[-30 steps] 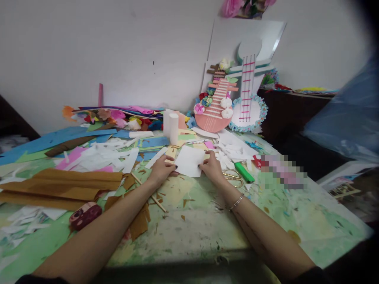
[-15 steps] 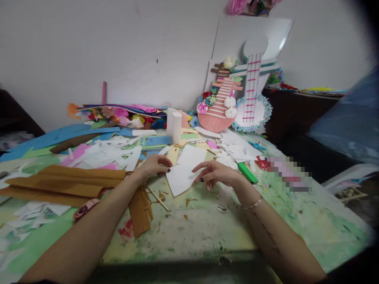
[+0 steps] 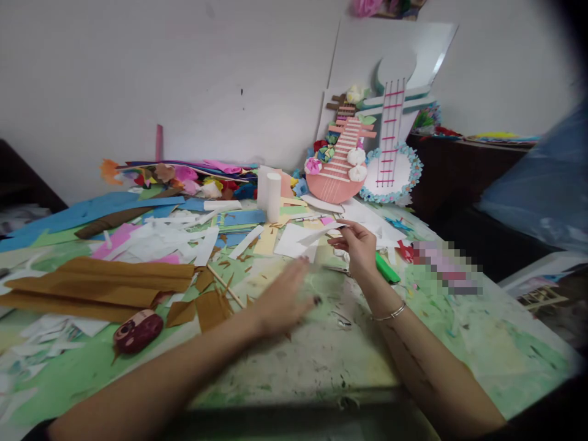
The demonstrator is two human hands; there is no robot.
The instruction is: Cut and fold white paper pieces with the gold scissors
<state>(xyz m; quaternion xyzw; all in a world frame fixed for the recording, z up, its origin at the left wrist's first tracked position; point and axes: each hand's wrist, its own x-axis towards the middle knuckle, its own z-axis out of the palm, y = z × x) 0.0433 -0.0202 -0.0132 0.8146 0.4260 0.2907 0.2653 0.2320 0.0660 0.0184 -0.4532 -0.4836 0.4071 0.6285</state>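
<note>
Plain white is covering the held paper (image 3: 324, 230); blotchy pale green and cream are mottling the table (image 3: 353, 352).

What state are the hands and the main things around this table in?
Right hand, pinching a white sheet
White sheet, raised at the pinched end
Left hand, open, blurred
White roll, standing upright
Wooden stick, lying down
Brown paper, creased
Pink instrument model, propped upright
Table, stained, littered with scraps

Smooth matt white paper (image 3: 323, 231) I hold, my shiny metal bracelet (image 3: 390, 315), creased matt brown paper (image 3: 98, 283), plain wooden stick (image 3: 226, 286), stained surface (image 3: 344, 361), glossy translucent plastic (image 3: 542, 190)
</note>
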